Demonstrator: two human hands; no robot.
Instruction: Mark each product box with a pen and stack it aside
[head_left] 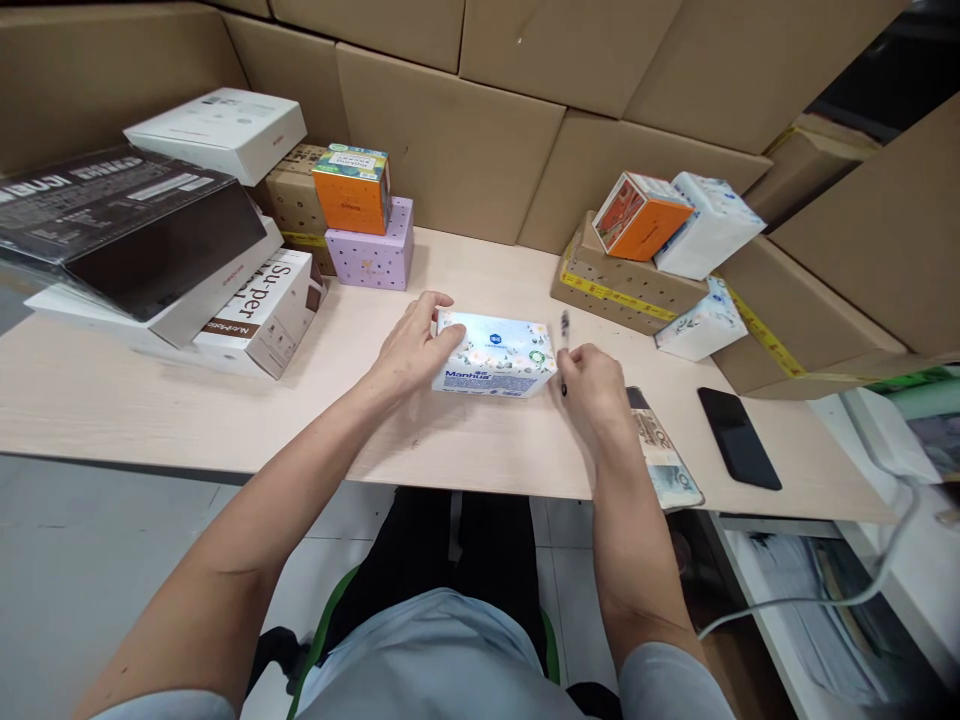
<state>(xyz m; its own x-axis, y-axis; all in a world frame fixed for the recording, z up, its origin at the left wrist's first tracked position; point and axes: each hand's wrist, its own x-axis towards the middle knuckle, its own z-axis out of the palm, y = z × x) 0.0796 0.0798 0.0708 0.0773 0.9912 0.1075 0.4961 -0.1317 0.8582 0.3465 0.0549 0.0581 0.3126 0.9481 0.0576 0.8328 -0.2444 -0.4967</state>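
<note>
A white tissue pack (495,345) with a floral print and "Manhua" on its front lies on the desk in front of me. My left hand (420,345) grips its left end, thumb across the top and fingers behind. Just off the pack's right end, my right hand (592,385) is closed on a slim pen (565,325). The pen points away from me, its clear barrel showing beyond the fingers and a dark end below them. Part of the pen is hidden by the fingers.
Stacked boxes, including a black box (150,230) and a lilac box (371,250), stand left. At right, an orange box (645,215) and tissue packs (709,225) sit on and beside a carton (622,285). A banknote-patterned notebook (667,460) and phone (739,438) lie near the front edge.
</note>
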